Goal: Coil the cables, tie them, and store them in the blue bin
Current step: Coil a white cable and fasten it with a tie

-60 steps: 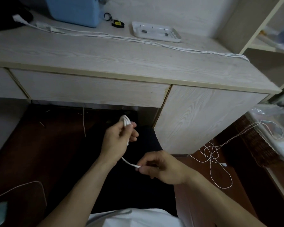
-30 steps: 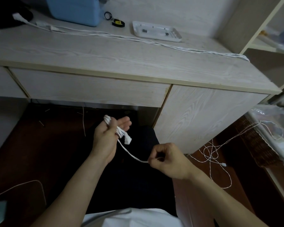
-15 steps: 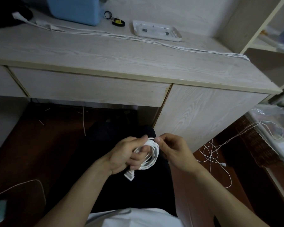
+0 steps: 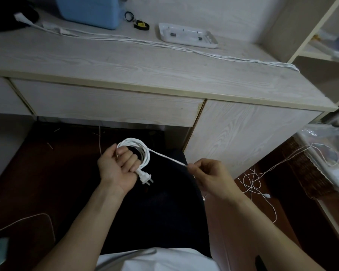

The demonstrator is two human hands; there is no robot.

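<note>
A round coil of thin white cable (image 4: 138, 151) is gripped by the curled fingers of the left hand (image 4: 116, 169) over a dark lap, and its small white two-pin plug (image 4: 145, 178) hangs just under the fist. One smooth strand is pinched tight by the right hand (image 4: 209, 176). More white cord (image 4: 252, 182) lies tangled on the floor. Farther off, on the pale wooden desk (image 4: 145, 71), a long white cable (image 4: 184, 46), a white tray (image 4: 187, 35) and the blue plastic bin (image 4: 88, 9) are seen.
</note>
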